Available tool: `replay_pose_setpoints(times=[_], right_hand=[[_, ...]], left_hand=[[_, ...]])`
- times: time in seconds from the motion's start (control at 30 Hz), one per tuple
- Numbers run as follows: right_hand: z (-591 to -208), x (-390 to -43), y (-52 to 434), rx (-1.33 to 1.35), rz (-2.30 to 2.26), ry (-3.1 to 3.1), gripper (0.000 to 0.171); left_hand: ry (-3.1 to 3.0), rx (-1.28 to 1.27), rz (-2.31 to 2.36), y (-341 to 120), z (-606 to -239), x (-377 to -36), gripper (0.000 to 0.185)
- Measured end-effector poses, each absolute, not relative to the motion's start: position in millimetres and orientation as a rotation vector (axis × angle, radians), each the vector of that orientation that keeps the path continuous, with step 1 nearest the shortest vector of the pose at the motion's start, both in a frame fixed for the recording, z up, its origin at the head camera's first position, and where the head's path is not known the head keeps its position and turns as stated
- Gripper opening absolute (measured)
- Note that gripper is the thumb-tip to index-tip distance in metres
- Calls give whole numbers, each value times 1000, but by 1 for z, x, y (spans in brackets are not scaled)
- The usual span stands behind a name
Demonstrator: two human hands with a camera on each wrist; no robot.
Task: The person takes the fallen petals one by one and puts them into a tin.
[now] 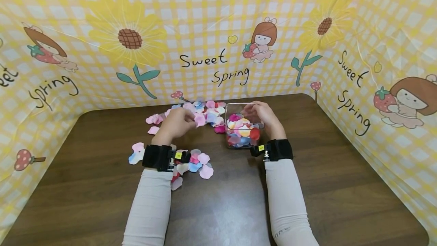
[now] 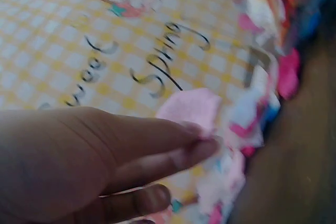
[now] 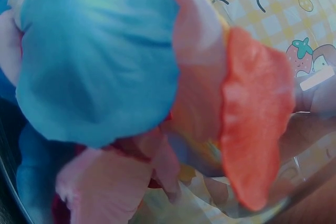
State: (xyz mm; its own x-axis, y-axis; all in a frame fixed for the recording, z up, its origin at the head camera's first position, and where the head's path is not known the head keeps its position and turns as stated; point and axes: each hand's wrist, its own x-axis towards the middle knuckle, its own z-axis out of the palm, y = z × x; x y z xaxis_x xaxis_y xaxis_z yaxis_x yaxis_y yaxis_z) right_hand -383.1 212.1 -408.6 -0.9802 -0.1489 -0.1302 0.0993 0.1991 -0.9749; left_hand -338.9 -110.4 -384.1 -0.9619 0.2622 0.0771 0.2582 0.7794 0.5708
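My left hand [image 1: 176, 123] pinches a pink artificial petal [image 2: 190, 109] between thumb and forefinger, over the far petals on the table. A clear plastic container [image 1: 227, 144], partly filled with petals in many colours, stands to its right. My right hand [image 1: 265, 116] holds the container at its far right side, fingers bent around the rim. Through the clear wall, the right wrist view shows a blue petal [image 3: 100, 59] and a red petal [image 3: 257, 119] close up, with part of the right hand behind them.
A spread of loose petals [image 1: 211, 117] lies along the table's back edge, left of the container. More petals [image 1: 206, 172] lie nearer, beside and partly under the left wrist. The brown table [image 1: 218, 215] is enclosed by yellow checked cloth [image 1: 191, 22] at the back and sides.
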Motion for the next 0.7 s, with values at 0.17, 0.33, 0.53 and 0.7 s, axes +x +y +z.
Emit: replay_pose_setpoints(times=[0.17,0.33,0.53,0.7], right_hand=[[-408,-384,213,-49,-1868,2278,37],[-409,-385,213,-68,-1875,2271,37],[-412,-386,213,-83,-1872,2280,38],[-411,-385,213,-88,-1866,2287,39]], left_hand=[[3122,456,1087,-86,-359,-325,16],[3223,576,1179,-55,-349,-313,16],[3049,844,1112,-37,-360,-313,24],[2970,813,1100,-50,-362,-319,33]])
